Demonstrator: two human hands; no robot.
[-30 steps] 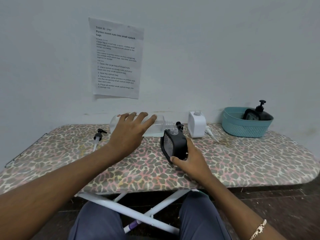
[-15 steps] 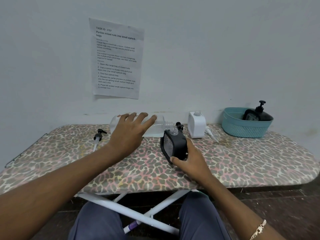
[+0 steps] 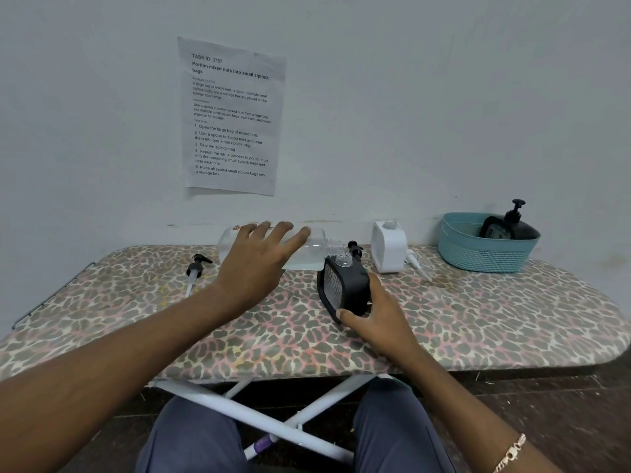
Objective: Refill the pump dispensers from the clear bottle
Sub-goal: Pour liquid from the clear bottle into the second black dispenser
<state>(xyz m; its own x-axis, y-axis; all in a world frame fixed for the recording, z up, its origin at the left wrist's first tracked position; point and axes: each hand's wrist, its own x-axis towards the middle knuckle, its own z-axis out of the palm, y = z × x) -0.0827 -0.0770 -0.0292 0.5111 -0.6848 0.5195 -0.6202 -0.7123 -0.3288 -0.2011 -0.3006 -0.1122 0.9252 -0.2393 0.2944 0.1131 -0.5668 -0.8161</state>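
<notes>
Clear bottle (image 3: 316,249): held on its side above the ironing board (image 3: 478,322), neck pointing to 3 o'clock, mouth just over the open neck of the black dispenser (image 3: 348,288).
Left hand (image 3: 259,257): grip laid over the bottle's body from above, holding it; the neck juts past the fingertips toward 3 o'clock.
Right hand (image 3: 375,319): grip closed round the black dispenser's lower body from 5 o'clock, thumb on its front face.
White dispenser (image 3: 389,247): uncapped, at 2 o'clock of the black one, white pump (image 3: 415,262) lying beside it.
Black pump (image 3: 196,268): lying at 9 o'clock of the left hand.
Teal basket (image 3: 485,254): far at 3 o'clock, holding a capped dispenser (image 3: 512,227).
</notes>
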